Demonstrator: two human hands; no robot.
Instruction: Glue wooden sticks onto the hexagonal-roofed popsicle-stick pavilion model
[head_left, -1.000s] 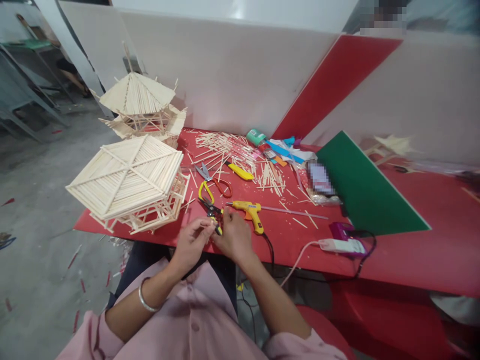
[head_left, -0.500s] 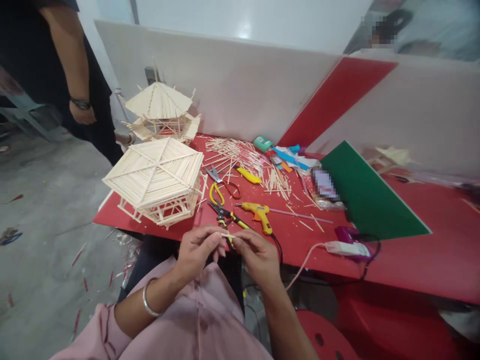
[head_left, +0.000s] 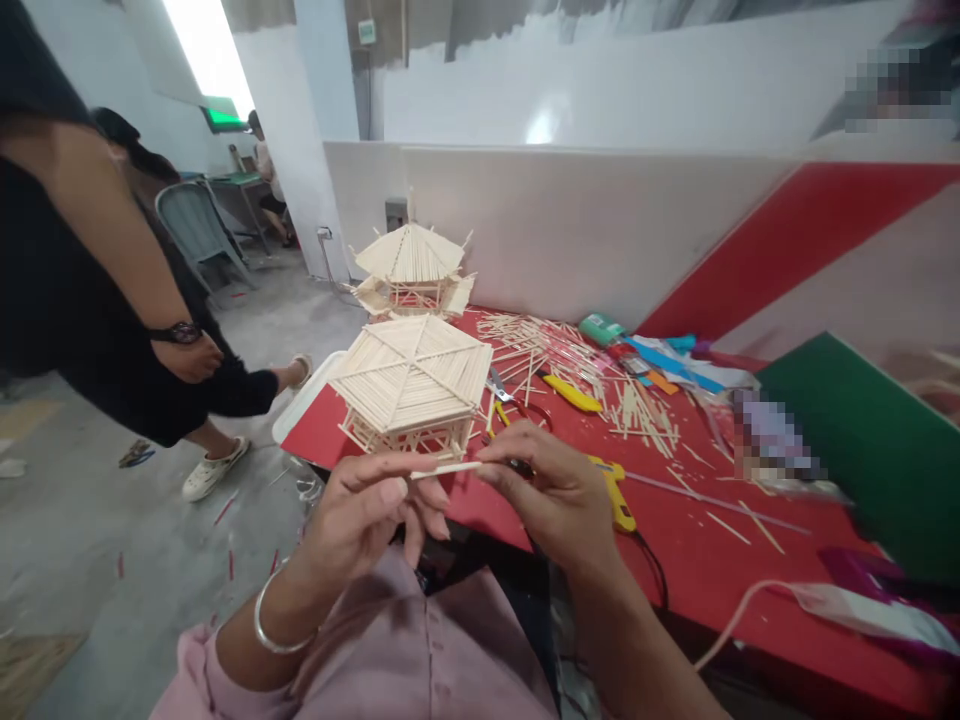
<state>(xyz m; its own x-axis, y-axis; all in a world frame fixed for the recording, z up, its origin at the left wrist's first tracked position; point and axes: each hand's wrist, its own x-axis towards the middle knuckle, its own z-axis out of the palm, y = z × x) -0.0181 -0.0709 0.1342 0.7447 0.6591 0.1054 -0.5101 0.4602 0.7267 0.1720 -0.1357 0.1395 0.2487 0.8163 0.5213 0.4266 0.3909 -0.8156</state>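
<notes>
A short pale wooden stick (head_left: 454, 468) is held up level between my two hands, just past the table's near edge. My left hand (head_left: 367, 515) has the stick's left end between thumb and forefinger, its other fingers loosely curled below. My right hand (head_left: 566, 490) pinches the right end. Right behind them stands a six-sided hut model of wooden sticks (head_left: 412, 380), with a second tiered stick model (head_left: 411, 260) farther back. Scissors (head_left: 501, 388) lie partly hidden behind my right hand, and a yellow glue gun (head_left: 619, 495) is to its right.
Loose sticks (head_left: 645, 415) and a yellow cutter (head_left: 574, 392) lie on the red table (head_left: 697, 560). A green board (head_left: 862, 440) leans at right, near a white power strip (head_left: 874, 612). A person in dark clothes (head_left: 112, 330) is at left.
The view has swung left and up, so the table sits farther right and more of the room shows. Both hands still hold the stick, now raised nearer. The person at left has stepped.
</notes>
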